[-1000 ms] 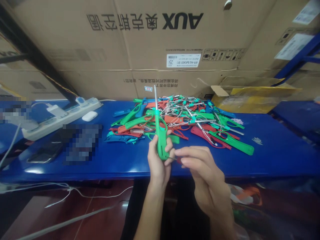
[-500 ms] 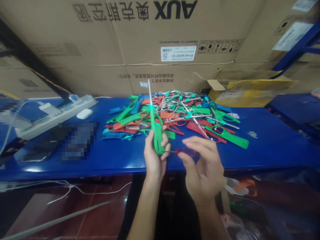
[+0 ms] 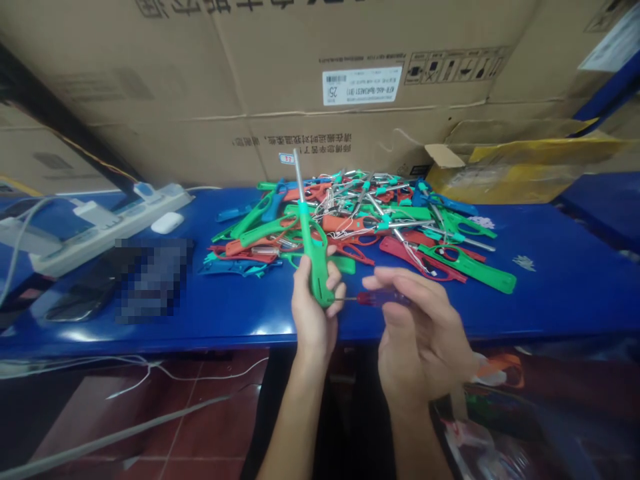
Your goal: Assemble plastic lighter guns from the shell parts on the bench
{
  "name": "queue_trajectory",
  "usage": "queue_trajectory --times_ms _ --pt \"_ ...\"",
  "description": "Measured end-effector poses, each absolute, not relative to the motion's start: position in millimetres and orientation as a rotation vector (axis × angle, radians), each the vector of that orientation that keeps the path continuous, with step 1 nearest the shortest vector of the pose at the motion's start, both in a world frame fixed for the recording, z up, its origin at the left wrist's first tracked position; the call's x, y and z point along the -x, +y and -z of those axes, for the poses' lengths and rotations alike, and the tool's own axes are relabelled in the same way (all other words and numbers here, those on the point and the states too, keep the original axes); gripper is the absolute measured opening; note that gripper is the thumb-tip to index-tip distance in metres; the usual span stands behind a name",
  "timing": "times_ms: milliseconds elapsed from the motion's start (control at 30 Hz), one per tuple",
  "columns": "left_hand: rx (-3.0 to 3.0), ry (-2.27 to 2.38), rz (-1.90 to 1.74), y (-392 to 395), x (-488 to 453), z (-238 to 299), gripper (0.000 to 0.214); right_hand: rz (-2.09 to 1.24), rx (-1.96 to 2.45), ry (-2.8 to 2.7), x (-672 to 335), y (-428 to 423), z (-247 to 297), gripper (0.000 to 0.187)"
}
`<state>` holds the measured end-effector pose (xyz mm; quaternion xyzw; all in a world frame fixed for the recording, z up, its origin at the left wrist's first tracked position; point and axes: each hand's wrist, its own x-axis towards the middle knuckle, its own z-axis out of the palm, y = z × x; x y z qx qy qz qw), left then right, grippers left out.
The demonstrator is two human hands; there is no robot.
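My left hand [image 3: 316, 307] is wrapped round the handle of a green long-nosed lighter [image 3: 313, 257], whose metal tube points up and away. A screwdriver [image 3: 373, 298] with a clear handle and red collar lies level, its thin shaft reaching the lower end of the lighter's handle. Around the screwdriver's handle curve the fingers of my right hand [image 3: 425, 333], partly hiding it. Behind the hands spreads a pile of green, red, orange and blue lighter casings [image 3: 280, 227] with metal tubes and thin white wires.
At left are a white power strip [image 3: 113, 230] with plugs, a small white case [image 3: 167, 223] and a dark phone [image 3: 80, 293]. A large carton [image 3: 280, 87] stands behind the blue table [image 3: 225, 317]. Small pale screw-like pieces [image 3: 523, 263] and an open box [image 3: 520, 173] are at right.
The view has shifted slightly. My right hand has opened its grip a little and moved slightly right and lower, showing more of the screwdriver's handle. The left hand still holds the lighter.
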<state>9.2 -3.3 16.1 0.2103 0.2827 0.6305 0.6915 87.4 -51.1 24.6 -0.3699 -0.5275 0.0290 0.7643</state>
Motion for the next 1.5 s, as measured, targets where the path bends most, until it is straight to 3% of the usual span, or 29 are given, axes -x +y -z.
queue_trajectory --times_ms 200,367,533,667,867,1000,1100,1300,1500 --pt "-0.577 0.732 -1.376 -2.8 -12.2 -15.1 0.044 0.144 0.863 -1.131 -89.1 -48.4 -14.9 0.034" --pt "-0.58 0.754 -1.389 -1.0 -13.4 -15.7 0.041 -0.231 0.879 -1.163 -99.6 -46.0 -12.5 0.039" --pt "-0.596 0.75 -1.401 -0.6 -14.5 -14.6 0.041 -0.28 0.832 -1.031 -102.9 -38.0 -9.3 0.015" --pt "-0.599 0.777 -1.415 -0.5 -13.9 -15.5 0.042 -0.137 0.861 -1.157 -104.2 -40.5 -11.2 0.024" --pt "-0.602 0.784 -1.428 -0.4 -12.6 -15.9 0.04 -0.312 0.805 -1.085 -109.8 -39.8 -11.3 0.024" --pt "-0.591 0.793 -1.453 -0.4 -12.3 -15.0 0.043 -0.24 0.826 -1.052 -114.3 -37.4 -6.1 0.037" --pt "-0.59 0.801 -1.497 -0.1 -12.2 -14.6 0.041 -0.202 0.896 -1.141 -118.2 -35.9 0.0 0.031" --pt "-0.616 0.85 -1.583 -3.6 -15.7 -12.5 0.042 -0.621 0.774 -1.083 -119.5 -29.7 9.2 0.042" --pt "-0.68 0.958 -1.669 -8.0 -17.5 -11.5 0.043 -0.5 0.962 -1.02 -116.9 -32.4 6.6 0.028"
